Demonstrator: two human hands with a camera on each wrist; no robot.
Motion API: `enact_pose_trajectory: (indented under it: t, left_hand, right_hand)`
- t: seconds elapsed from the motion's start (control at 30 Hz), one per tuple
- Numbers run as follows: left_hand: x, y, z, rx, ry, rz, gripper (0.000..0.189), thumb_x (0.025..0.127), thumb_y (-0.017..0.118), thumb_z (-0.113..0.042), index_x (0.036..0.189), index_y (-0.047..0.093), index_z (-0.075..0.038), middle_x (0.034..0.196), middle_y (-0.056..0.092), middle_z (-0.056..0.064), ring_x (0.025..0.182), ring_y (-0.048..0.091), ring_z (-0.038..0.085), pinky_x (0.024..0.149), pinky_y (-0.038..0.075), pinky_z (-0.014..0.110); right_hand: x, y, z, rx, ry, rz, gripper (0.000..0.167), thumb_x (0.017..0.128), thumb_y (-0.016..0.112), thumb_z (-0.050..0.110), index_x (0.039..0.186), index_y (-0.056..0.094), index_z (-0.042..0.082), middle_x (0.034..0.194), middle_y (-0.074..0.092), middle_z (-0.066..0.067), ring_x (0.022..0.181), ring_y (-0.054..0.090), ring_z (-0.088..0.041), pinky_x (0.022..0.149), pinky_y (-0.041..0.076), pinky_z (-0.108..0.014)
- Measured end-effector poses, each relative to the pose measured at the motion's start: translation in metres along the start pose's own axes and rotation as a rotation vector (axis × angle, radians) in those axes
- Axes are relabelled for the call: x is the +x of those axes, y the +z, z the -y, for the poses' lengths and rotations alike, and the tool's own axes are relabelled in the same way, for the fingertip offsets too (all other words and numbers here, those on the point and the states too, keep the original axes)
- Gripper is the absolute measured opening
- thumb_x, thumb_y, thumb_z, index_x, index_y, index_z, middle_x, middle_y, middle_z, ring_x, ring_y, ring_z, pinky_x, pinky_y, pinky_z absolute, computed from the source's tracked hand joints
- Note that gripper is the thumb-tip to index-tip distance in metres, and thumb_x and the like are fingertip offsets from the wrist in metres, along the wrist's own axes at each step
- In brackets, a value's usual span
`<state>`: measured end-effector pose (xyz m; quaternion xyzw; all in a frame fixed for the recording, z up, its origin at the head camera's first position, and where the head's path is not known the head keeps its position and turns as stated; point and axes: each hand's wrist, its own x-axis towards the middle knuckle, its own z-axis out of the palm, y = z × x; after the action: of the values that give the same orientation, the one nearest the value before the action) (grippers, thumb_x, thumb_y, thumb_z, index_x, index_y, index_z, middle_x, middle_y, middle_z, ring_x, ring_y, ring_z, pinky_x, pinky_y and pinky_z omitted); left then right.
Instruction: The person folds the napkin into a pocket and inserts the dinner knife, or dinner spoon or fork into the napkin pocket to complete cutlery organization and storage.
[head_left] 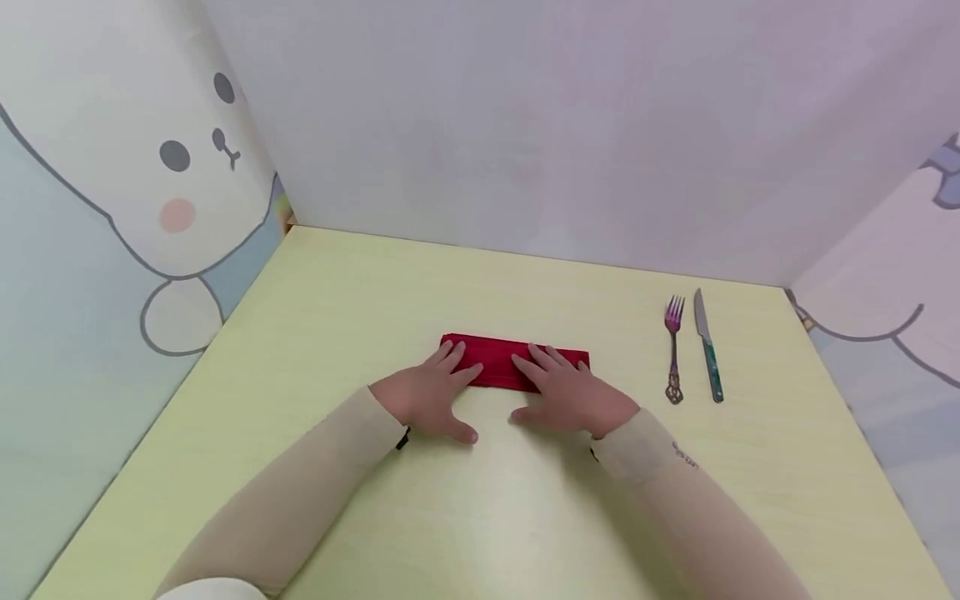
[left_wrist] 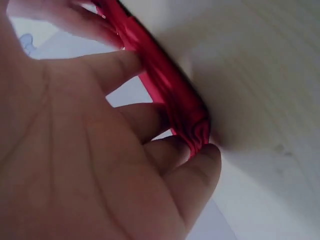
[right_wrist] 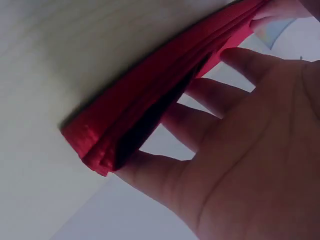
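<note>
A red cloth (head_left: 498,363), folded into a long narrow strip, lies across the middle of the table. My left hand (head_left: 431,398) rests on its left end with fingers spread and thumb pointing away from the cloth. On the right part lies my right hand (head_left: 564,397), its fingers also spread and flat. In the left wrist view the stacked folds of the red cloth (left_wrist: 170,85) show at its end, beside the fingertips. From the right wrist, the layers of the red cloth (right_wrist: 150,95) gape a little along one long side, with the fingers on top.
To the right on the table (head_left: 360,283) lie a fork (head_left: 673,350) with an ornate handle and a knife (head_left: 708,346) with a green handle, side by side. A pale curtain (head_left: 525,125) stands behind the table, and printed cloth walls flank both sides.
</note>
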<state>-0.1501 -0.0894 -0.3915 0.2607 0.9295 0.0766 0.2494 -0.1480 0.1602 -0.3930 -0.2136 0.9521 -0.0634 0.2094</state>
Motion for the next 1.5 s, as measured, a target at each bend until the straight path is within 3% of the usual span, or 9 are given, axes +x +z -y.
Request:
enact_pose_trajectory:
  t: [0.13, 0.43, 0.63, 0.8, 0.97, 1.07, 1.23, 1.37, 1.5]
  left_hand:
    - [0.001, -0.002, -0.001, -0.017, -0.011, -0.018, 0.097, 0.086, 0.074, -0.063, 0.164, 0.032, -0.022, 0.172, 0.009, 0.012, 0.157, -0.002, 0.036, 0.118, 0.032, 0.052]
    - [-0.001, -0.001, 0.0, -0.055, -0.009, -0.022, 0.094, 0.089, 0.074, -0.056, 0.164, 0.031, -0.021, 0.172, 0.005, 0.013, 0.157, -0.006, 0.036, 0.117, 0.035, 0.052]
    - [0.0, -0.001, 0.002, -0.045, 0.004, -0.019, 0.093, 0.089, 0.074, -0.054, 0.164, 0.03, -0.021, 0.172, 0.006, 0.013, 0.157, -0.005, 0.037, 0.116, 0.036, 0.052]
    - [0.002, 0.0, 0.003, -0.014, 0.007, -0.032, 0.091, 0.09, 0.073, -0.054, 0.164, 0.032, -0.021, 0.172, 0.009, 0.012, 0.157, -0.002, 0.036, 0.117, 0.035, 0.051]
    - [0.005, -0.001, 0.007, 0.046, 0.013, -0.104, 0.078, 0.093, 0.071, -0.051, 0.159, 0.042, -0.022, 0.169, 0.023, 0.012, 0.156, 0.012, 0.035, 0.118, 0.033, 0.05]
    - [0.007, -0.001, 0.009, 0.087, 0.019, -0.165, 0.067, 0.095, 0.07, -0.048, 0.153, 0.051, -0.021, 0.162, 0.037, 0.009, 0.151, 0.028, 0.032, 0.117, 0.036, 0.047]
    - [0.009, -0.007, 0.011, 0.106, 0.061, -0.309, 0.035, 0.095, 0.074, -0.037, 0.125, 0.071, -0.018, 0.124, 0.064, 0.001, 0.114, 0.059, 0.021, 0.101, 0.049, 0.036]
    - [0.009, -0.014, 0.014, 0.058, 0.106, -0.378, 0.014, 0.096, 0.074, -0.026, 0.107, 0.074, -0.017, 0.1, 0.065, -0.002, 0.091, 0.061, 0.016, 0.087, 0.053, 0.032]
    - [0.009, -0.018, 0.022, -0.044, 0.089, -0.381, 0.014, 0.096, 0.074, -0.018, 0.109, 0.072, -0.013, 0.106, 0.065, 0.001, 0.097, 0.062, 0.018, 0.09, 0.053, 0.034]
  right_hand:
    - [0.0, 0.006, -0.003, 0.043, 0.02, 0.007, 0.088, 0.094, 0.065, 0.063, 0.165, 0.024, 0.031, 0.172, 0.008, -0.01, 0.156, 0.0, -0.044, 0.118, 0.01, -0.07]
    - [0.001, 0.009, -0.006, 0.068, 0.005, 0.005, 0.089, 0.094, 0.065, 0.061, 0.166, 0.024, 0.029, 0.173, 0.005, -0.009, 0.155, -0.004, -0.045, 0.117, 0.005, -0.073]
    - [0.005, -0.002, 0.001, 0.113, 0.006, -0.067, 0.079, 0.096, 0.064, 0.057, 0.161, 0.04, 0.019, 0.167, 0.027, -0.016, 0.153, 0.014, -0.048, 0.12, 0.012, -0.067]
    - [0.013, -0.003, 0.011, 0.158, -0.079, -0.141, 0.069, 0.097, 0.069, 0.048, 0.154, 0.051, 0.013, 0.157, 0.046, -0.013, 0.148, 0.036, -0.035, 0.119, 0.032, -0.052]
    - [0.02, 0.005, 0.011, 0.187, -0.183, -0.178, 0.053, 0.097, 0.073, 0.036, 0.143, 0.063, 0.01, 0.152, 0.052, -0.011, 0.143, 0.044, -0.03, 0.115, 0.04, -0.046]
    - [0.018, 0.005, 0.01, 0.214, -0.183, -0.155, 0.045, 0.096, 0.074, 0.035, 0.136, 0.068, 0.014, 0.154, 0.05, -0.009, 0.147, 0.04, -0.029, 0.114, 0.04, -0.044]
    - [0.016, 0.006, 0.01, 0.201, -0.221, -0.131, 0.039, 0.094, 0.077, 0.038, 0.13, 0.071, 0.023, 0.153, 0.049, -0.007, 0.149, 0.035, -0.028, 0.114, 0.041, -0.041]
    - [0.015, 0.006, 0.013, 0.159, -0.255, -0.13, 0.049, 0.093, 0.078, 0.041, 0.136, 0.067, 0.021, 0.157, 0.046, -0.009, 0.151, 0.032, -0.031, 0.117, 0.037, -0.044]
    - [0.016, 0.005, 0.013, 0.172, -0.225, -0.097, 0.058, 0.092, 0.077, 0.044, 0.143, 0.062, 0.023, 0.162, 0.04, -0.005, 0.153, 0.026, -0.029, 0.118, 0.034, -0.046]
